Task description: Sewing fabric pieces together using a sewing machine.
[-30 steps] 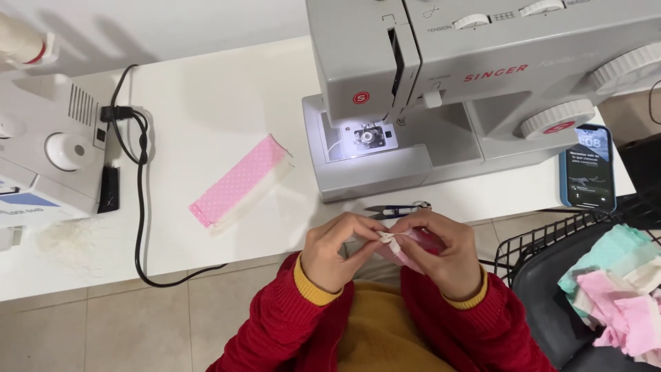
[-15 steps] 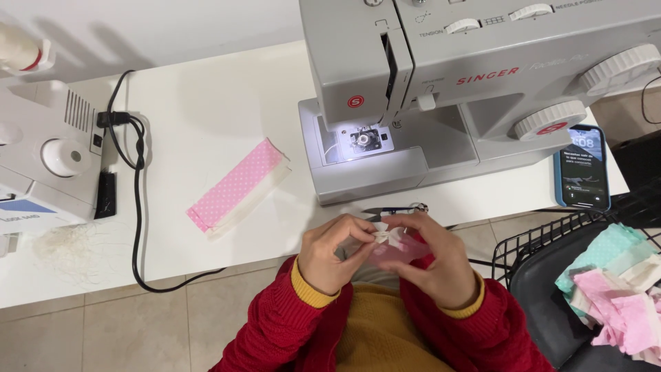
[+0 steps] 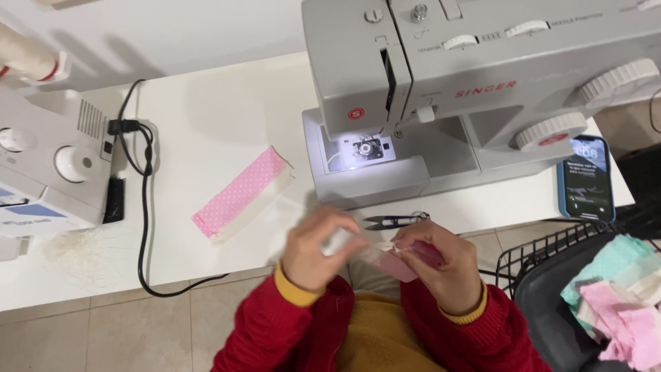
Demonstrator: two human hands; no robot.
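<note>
A grey sewing machine (image 3: pixel 441 103) is set on the white surface (image 3: pixel 206 124), with a pink strip (image 3: pixel 241 193) laid to its left. Below the snips (image 3: pixel 392 221), a small pink cloth (image 3: pixel 399 262) is pinched at the surface's front edge between the left hand (image 3: pixel 318 249) and right hand (image 3: pixel 441 269), both closed on it.

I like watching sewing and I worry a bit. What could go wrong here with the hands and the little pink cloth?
The small pink cloth is pinched between the left hand and right hand over the table's edge, so it could slip and drop to the floor. The little scissors lie right beside the fingers and might poke one. The phone sits near the table's corner, where a bump could knock it off.
</note>
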